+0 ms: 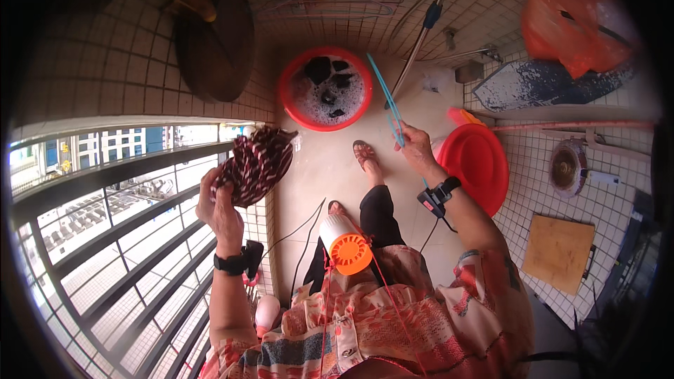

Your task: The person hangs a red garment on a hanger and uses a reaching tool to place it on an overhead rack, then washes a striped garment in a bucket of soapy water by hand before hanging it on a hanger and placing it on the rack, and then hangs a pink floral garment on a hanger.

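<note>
My left hand [224,216] grips a bunched dark maroon cloth with pale marks [255,168], raised beside the window bars. Between the fingers of my right hand [415,147] is a thin teal clothes hanger [387,95], seen nearly edge-on and tilted up to the left. The two hands are well apart, and the cloth does not touch the hanger. Beyond them on the floor stands a red basin [286,108] of foamy water with dark cloth in it. An orange and white portable fan [345,245] hangs on red cords before my chest.
Metal window bars [147,200] run along the left. Several wire hangers [337,8] hang at the far wall near a metal pole [418,45]. At right are an upright red basin [474,168], a worn ironing board [537,84] and a wooden board [558,252]. Cables [304,242] cross the floor.
</note>
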Tool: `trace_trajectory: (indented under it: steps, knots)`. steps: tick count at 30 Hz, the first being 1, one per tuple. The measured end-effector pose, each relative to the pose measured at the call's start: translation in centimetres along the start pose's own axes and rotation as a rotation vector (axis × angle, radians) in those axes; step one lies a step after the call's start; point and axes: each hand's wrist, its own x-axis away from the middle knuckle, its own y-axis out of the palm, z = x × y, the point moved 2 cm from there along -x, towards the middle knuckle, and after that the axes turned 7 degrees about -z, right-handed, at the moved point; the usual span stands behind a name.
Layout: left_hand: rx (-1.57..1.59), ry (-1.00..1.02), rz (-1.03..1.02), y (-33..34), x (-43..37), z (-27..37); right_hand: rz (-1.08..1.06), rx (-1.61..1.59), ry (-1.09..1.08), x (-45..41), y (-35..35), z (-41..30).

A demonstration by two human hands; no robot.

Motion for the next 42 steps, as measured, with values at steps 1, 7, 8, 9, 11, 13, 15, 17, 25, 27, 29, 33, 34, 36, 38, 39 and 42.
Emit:
trace_trajectory:
  steps: [1,7,8,9,11,13,15,17,25,27,29,33,34,36,38,39,42]
  knots:
    - [0.085,0.028,-0.011,0.4,0.1,1.7,0.018,-0.165,0.011,0.9,0.1,-2.5]
    - [0.539,0.228,-0.227,2.8,1.0,11.2,-0.221,-0.447,0.003,5.5,2.0,-17.6]
    - [0.546,0.275,-0.244,3.3,1.7,13.2,-0.252,-0.560,0.000,6.5,2.9,-20.0]
    - [0.575,0.277,-0.259,3.8,2.4,14.7,-0.284,-0.671,0.000,7.5,3.8,-22.0]
    - [0.594,0.284,-0.331,5.0,3.6,16.6,-0.390,-0.731,-0.035,8.6,4.8,-25.1]
    - [0.379,0.355,-0.332,5.0,4.3,16.9,-0.527,-0.782,-0.063,9.9,4.9,-28.0]
    - [-0.173,0.464,-0.220,4.3,4.6,17.2,-0.348,-0.787,-0.160,11.3,4.1,-30.7]
    - [-0.088,0.394,-0.265,4.7,4.9,17.6,-0.400,-0.715,-0.185,11.5,3.8,-32.5]
    - [0.964,-0.123,-0.571,15.0,7.3,18.9,-0.639,-0.494,-0.293,13.1,1.4,-36.1]
    - [0.809,0.015,-0.475,14.4,8.2,19.1,-0.476,-0.460,-0.230,14.6,-2.1,-36.4]
    - [0.678,-0.030,-0.372,13.3,8.7,17.9,-0.433,-0.530,-0.210,15.0,-5.8,-35.5]
    - [0.692,-0.075,-0.626,15.9,10.4,17.7,-0.444,-0.740,-0.153,18.0,-6.9,-35.6]
    - [0.591,0.007,-0.614,17.1,11.3,18.9,-0.507,-0.747,-0.144,18.4,-7.1,-35.4]
    - [0.413,-0.039,-0.651,17.4,10.9,19.5,-0.594,-0.728,-0.121,19.3,-7.8,-35.7]
    - [0.327,-0.016,-0.626,17.6,11.6,20.0,-0.550,-0.648,-0.142,20.3,-8.8,-36.9]
    - [0.236,0.040,-0.602,17.8,12.6,22.0,-0.479,-0.576,-0.161,20.7,-10.2,-37.2]
    - [0.060,0.163,-0.459,15.5,13.6,24.7,-0.320,-0.387,-0.242,20.5,-15.1,-36.8]
